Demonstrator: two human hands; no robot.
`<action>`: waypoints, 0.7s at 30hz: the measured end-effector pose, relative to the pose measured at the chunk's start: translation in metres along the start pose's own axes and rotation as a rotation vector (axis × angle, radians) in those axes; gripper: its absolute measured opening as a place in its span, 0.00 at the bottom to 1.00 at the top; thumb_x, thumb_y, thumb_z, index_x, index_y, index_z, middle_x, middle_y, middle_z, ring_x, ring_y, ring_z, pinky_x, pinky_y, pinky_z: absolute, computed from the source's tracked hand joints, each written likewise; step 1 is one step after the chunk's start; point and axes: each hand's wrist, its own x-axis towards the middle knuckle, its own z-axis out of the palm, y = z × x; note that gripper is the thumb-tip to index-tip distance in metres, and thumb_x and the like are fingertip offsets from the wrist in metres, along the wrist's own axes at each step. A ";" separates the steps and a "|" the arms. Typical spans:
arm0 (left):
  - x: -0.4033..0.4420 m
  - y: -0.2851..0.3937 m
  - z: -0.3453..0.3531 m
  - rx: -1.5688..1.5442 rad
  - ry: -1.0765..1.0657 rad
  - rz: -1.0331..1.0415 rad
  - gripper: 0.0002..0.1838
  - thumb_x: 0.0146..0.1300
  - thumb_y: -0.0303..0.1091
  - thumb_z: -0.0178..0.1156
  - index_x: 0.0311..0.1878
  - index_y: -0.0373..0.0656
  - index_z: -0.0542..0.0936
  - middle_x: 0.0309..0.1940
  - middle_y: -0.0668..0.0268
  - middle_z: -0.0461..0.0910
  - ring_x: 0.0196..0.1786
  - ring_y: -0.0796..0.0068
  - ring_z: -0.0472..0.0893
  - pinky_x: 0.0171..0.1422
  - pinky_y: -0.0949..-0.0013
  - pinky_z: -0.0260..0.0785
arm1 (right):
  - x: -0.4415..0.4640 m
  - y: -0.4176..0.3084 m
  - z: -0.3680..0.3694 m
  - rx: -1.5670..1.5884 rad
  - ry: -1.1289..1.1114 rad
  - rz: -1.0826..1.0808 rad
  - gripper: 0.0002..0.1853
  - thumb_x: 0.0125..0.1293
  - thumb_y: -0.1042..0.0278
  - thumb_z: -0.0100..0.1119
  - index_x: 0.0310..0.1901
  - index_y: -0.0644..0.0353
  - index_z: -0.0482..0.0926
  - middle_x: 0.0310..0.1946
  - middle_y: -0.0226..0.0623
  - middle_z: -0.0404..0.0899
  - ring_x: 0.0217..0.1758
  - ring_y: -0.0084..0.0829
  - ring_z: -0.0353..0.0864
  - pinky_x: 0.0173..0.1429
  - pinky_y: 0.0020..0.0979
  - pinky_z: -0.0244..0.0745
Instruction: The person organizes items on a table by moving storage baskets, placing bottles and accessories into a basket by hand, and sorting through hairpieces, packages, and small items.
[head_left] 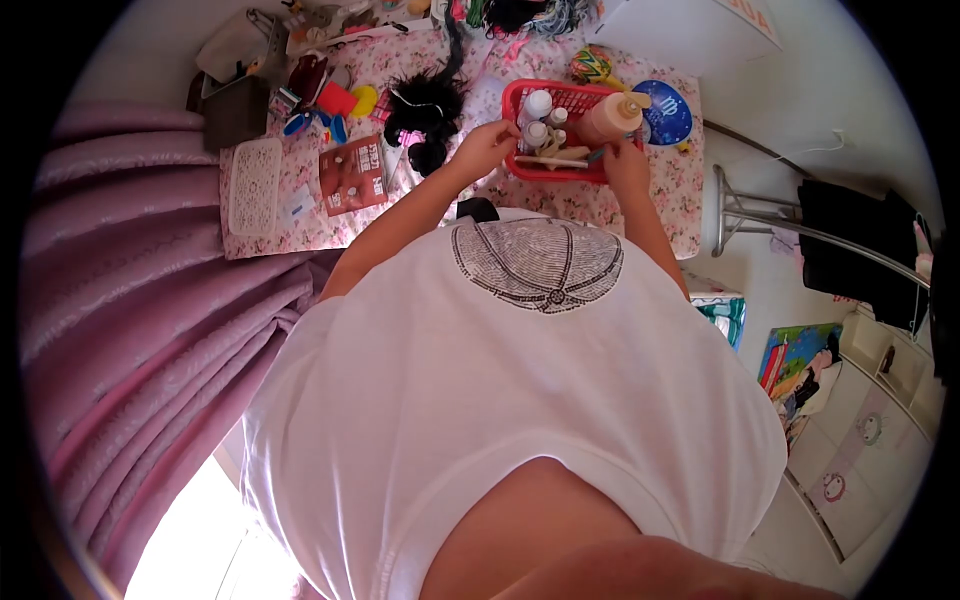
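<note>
A red plastic basket stands on a floral-covered table. Inside are several white bottles, a peach pump bottle and some light-coloured sticks. My left hand is at the basket's left side, its fingers closed on the rim. My right hand is at the right front corner, fingers pressed together beside a small teal item; what they hold is too small to make out.
Left of the basket lie a black hairy bundle, a red booklet and a white lattice tray. A blue round object sits to the right. Pink curtains hang at the left, and a metal rack stands at the right.
</note>
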 end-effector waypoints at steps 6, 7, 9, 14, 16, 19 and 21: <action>-0.011 -0.004 -0.010 -0.025 0.064 -0.062 0.07 0.51 0.28 0.51 0.35 0.39 0.73 0.28 0.61 0.76 0.31 0.71 0.76 0.38 0.72 0.67 | -0.013 -0.029 0.015 0.230 0.003 -0.165 0.09 0.54 0.66 0.51 0.33 0.61 0.74 0.26 0.43 0.76 0.32 0.40 0.76 0.35 0.36 0.69; -0.015 -0.008 -0.012 -0.044 0.086 -0.060 0.07 0.51 0.29 0.52 0.34 0.39 0.74 0.28 0.61 0.76 0.32 0.70 0.76 0.39 0.71 0.67 | -0.014 -0.034 0.016 0.251 0.006 -0.181 0.08 0.54 0.67 0.51 0.33 0.61 0.74 0.27 0.42 0.76 0.31 0.40 0.76 0.35 0.35 0.70; -0.023 -0.017 -0.021 0.121 0.167 -0.085 0.07 0.50 0.29 0.52 0.33 0.39 0.74 0.28 0.59 0.76 0.32 0.66 0.76 0.39 0.69 0.67 | -0.018 -0.047 0.018 0.297 0.011 -0.214 0.07 0.54 0.69 0.51 0.33 0.62 0.74 0.27 0.42 0.75 0.31 0.38 0.76 0.34 0.33 0.70; -0.050 -0.053 -0.051 0.611 0.497 -0.218 0.08 0.44 0.33 0.53 0.29 0.44 0.76 0.33 0.59 0.74 0.43 0.58 0.71 0.46 0.60 0.64 | -0.023 -0.067 0.035 0.558 -0.029 -0.335 0.06 0.52 0.73 0.53 0.32 0.64 0.73 0.28 0.42 0.73 0.29 0.36 0.75 0.33 0.30 0.70; -0.059 -0.070 -0.062 0.616 0.416 -0.388 0.11 0.43 0.34 0.53 0.34 0.47 0.75 0.42 0.59 0.70 0.49 0.55 0.68 0.52 0.60 0.61 | -0.023 -0.075 0.042 0.591 -0.039 -0.367 0.06 0.52 0.74 0.54 0.32 0.64 0.72 0.28 0.42 0.73 0.29 0.36 0.74 0.32 0.30 0.69; -0.067 -0.084 -0.070 0.663 0.310 -0.492 0.21 0.42 0.34 0.55 0.45 0.51 0.70 0.51 0.56 0.62 0.49 0.52 0.68 0.55 0.59 0.61 | -0.022 -0.083 0.052 0.589 -0.037 -0.418 0.05 0.51 0.75 0.54 0.31 0.64 0.72 0.27 0.42 0.73 0.28 0.36 0.74 0.32 0.30 0.69; -0.067 -0.086 -0.070 0.608 0.335 -0.486 0.25 0.41 0.33 0.57 0.48 0.53 0.68 0.52 0.54 0.59 0.49 0.50 0.68 0.54 0.59 0.62 | -0.016 -0.082 0.065 0.554 -0.028 -0.476 0.05 0.51 0.75 0.54 0.31 0.64 0.73 0.27 0.42 0.73 0.28 0.36 0.73 0.32 0.30 0.68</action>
